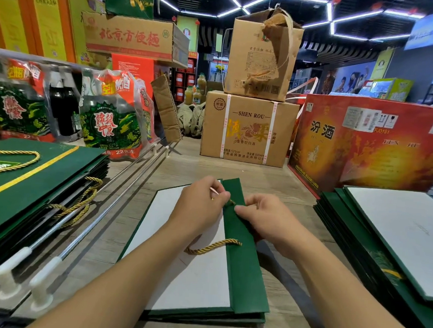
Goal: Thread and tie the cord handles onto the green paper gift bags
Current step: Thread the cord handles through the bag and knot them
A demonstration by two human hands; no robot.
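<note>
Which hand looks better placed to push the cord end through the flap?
Probably left. The left hand already pinches the free end of the cord at the flap, while the right hand holds that flap.

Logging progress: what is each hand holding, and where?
Left hand pinches the gold cord near its upper end; right hand pinches the green flap edge beside it.

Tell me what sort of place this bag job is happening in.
Most likely a liquor shop or its stockroom floor: printed liquor cartons stand stacked ahead, shrink-wrapped bottle packs sit at left, and stocked shelves show further back under hexagonal ceiling lights.
</note>
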